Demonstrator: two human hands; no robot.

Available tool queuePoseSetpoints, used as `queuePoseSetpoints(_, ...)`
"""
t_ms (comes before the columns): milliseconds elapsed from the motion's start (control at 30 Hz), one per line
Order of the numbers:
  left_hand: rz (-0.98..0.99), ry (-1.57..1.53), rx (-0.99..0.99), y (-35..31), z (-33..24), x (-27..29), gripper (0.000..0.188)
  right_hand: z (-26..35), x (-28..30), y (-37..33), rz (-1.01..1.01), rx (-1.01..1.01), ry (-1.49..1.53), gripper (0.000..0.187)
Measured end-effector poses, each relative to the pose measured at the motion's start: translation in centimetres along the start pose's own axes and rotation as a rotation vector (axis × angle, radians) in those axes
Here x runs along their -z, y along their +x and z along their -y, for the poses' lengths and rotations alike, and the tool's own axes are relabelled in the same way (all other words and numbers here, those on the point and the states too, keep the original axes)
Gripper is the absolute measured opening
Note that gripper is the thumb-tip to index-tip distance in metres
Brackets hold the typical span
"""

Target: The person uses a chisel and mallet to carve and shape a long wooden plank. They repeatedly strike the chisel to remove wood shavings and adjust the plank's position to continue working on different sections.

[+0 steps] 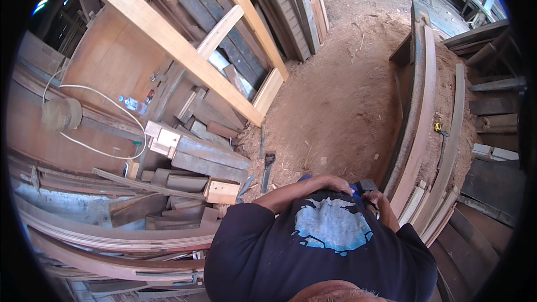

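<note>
My left hand is drawn in across my waist, its fingers bent and pressed together. Close on its right, my right hand is also curled in front of my body. Between and just beyond them shows a dark block-shaped thing with some blue beside it; its kind is not clear, and my shirt and hands hide most of it. Both hands look closed at this thing, though the fingertips are partly hidden. On the floor to the left lies what looks like a handsaw with a dark handle.
A pale timber frame leans at the left over stacked offcuts. Sawdust covers the floor ahead. Long boards run along a bench at the right, with a small yellow-and-black tool. A plastic bottle lies far left near a pale cable.
</note>
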State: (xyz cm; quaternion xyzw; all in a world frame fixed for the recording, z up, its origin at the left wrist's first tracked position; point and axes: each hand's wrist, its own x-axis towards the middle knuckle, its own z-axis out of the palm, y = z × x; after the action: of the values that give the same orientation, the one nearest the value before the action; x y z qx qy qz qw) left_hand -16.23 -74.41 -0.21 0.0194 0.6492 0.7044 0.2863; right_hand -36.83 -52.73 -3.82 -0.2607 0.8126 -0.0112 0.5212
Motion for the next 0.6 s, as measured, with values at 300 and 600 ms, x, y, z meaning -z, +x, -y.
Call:
queuePoseSetpoints(300, -0.082, 0.156, 0.111, -0.1, -1.4, -1.3, 0.051, 1.2, -1.1, -0.7, -0.004, 0.001, -0.003, 0.038)
queuePoseSetpoints(600, -0.163, 0.333, -0.073, -0.8, -1.5, -1.7, 0.053, -1.1, -3.6, -2.8, 0.007, -0.049, -0.023, 0.040)
